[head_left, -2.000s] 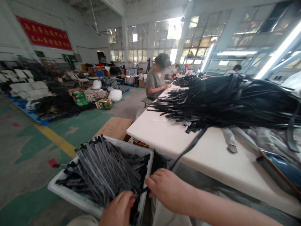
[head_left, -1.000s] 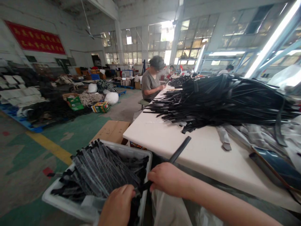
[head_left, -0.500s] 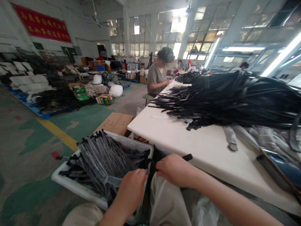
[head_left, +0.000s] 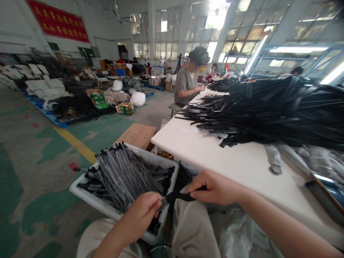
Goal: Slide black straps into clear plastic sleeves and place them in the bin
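Over the lap, at the near edge of the white table (head_left: 242, 161), a short black strip (head_left: 177, 195) spans the two hands. The strip is flat, narrow and matte, bowed slightly between its ends. The left hand (head_left: 143, 211) pinches one end between thumb and curled fingers, closed tight on it, over the near corner of the bin (head_left: 172, 172). The right hand (head_left: 217, 188) pinches the other end the same way, fingers folded, thumb on top.

The bin is a white, shallow, rectangular plastic tub with rounded corners, standing on the floor left of the table. It holds a loose heap of flat grey-black strips (head_left: 120, 175), laid roughly parallel and overhanging the far rim.

On the table lies a large pile (head_left: 268, 107) of long, glossy black straps, fanned toward the left edge. Crumpled clear plastic (head_left: 317, 159) lies beside the pile on the right. A seated person (head_left: 189, 80) works at the far end of the table.
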Demonstrator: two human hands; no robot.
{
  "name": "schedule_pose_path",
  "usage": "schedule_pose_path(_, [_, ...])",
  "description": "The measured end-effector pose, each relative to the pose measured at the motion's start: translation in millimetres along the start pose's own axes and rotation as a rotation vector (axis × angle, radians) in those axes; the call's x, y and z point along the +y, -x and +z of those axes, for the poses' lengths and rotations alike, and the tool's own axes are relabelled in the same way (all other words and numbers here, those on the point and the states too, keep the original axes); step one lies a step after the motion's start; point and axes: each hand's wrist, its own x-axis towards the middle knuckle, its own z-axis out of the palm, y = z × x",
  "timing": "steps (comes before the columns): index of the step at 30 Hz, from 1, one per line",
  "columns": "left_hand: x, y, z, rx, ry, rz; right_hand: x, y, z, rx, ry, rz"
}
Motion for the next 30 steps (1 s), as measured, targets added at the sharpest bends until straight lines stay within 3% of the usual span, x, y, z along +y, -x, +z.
schedule_pose_path(3, [6.3,0.1,2.8,-0.012,0.032,0.010,3.4,-6.0,1.0,-0.035,-0.175,0.001])
schedule_pose_path(7, [6.3,5.9,-8.4,-0.005,0.127,0.008,1.4,-7.3,-5.8,0.012,-0.309,0.067])
schedule_pose_path(11, [15.2,5.7,-18.7,0.080,0.145,0.031,-16.2,-20.4,0.5,0.060,-0.109,0.036])
schedule_pose_path(15, [25.5,-2.9,-14.8,0.149,0.104,0.074,-34.7,-42.2,19.7,0.146,0.125,0.016])
schedule_pose_path(21, [10.8,-3.2,-21.1,0.267,0.033,-0.001,-32.5,-45.8,16.0,0.155,0.386,0.157])
schedule_pose_path(25, [6.0,-3.2,-28.6,0.255,0.036,-0.033,-32.7,-42.0,4.3,0.104,0.378,0.175])
schedule_pose_path(30, [13.0,-8.0,-29.9,0.212,0.142,-0.016,-47.9,-47.3,5.2,0.189,0.312,0.249])
